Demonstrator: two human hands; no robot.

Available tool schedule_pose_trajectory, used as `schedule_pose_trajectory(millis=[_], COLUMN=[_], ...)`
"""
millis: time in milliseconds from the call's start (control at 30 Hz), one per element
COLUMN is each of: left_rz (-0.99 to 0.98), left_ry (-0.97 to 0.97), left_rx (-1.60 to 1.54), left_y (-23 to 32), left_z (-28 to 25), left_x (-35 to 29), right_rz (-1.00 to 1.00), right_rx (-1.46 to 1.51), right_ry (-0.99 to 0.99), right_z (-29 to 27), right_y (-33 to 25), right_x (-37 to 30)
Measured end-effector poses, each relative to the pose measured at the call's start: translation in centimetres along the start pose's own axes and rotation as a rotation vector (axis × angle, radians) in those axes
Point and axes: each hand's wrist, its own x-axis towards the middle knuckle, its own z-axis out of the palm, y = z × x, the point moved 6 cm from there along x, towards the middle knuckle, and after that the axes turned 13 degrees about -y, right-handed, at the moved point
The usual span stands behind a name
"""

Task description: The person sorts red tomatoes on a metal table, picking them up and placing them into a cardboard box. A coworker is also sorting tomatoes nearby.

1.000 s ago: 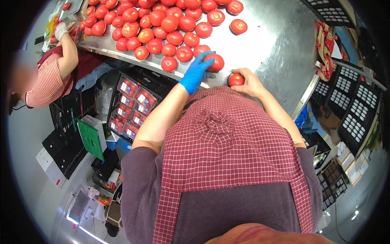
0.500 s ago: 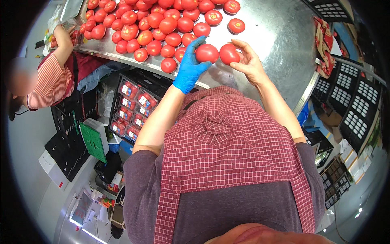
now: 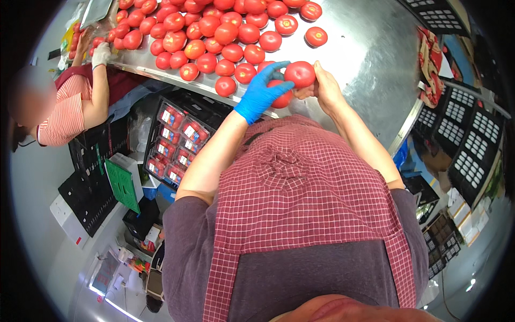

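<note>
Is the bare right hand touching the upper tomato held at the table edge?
Touching. The head view shows the right hand with fingers wrapped against the upper tomato, no gap between them.

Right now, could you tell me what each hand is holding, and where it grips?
The bare right hand holds a tomato by its right side. The gloved left hand cups a second tomato, fingers over its top.

Tomato [image 3: 300, 73]: round, red, glossy, raised above the steel worktop [image 3: 370, 64] edge. Second tomato [image 3: 281, 99]: red, partly hidden, just below and touching the first.
</note>
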Motion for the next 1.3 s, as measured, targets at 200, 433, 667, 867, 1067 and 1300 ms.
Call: schedule_pose_trajectory(millis=[200, 433, 667, 867, 1067, 1300], left_rz=[0.001, -0.046, -0.149, -0.131, 0.187, 0.324], left_ry=[-0.006, -0.014, -0.049, -0.051, 0.604, 0.818], left_rx=[0.101, -0.268, -0.618, -0.551, -0.098, 0.984], left_y=[-0.9, -2.9, -3.3, -4.2, -1.5, 2.7], left_z=[0.5, -1.0, -0.2, -1.2, -15.3, -22.6], left_x=[-0.1, -0.2, -1.2, -0.6, -1.0, 0.6], right_rz=[-0.012, -0.110, -0.300, -0.260, -0.212, -0.072], right_rx=[-0.308, -0.249, -0.358, -0.483, -0.329, -0.196], right_ry=[0.016, -0.102, -0.183, -0.144, -0.045, 0.150], right_z=[1.0, 3.1, 4.1, 4.7, 1.3, -1.4], right_y=[-0.5, -1.4, -3.2, -3.9, -1.8, -0.3], right_x=[0.2, 0.8, 0.7, 0.5, 0.6, 1.1])
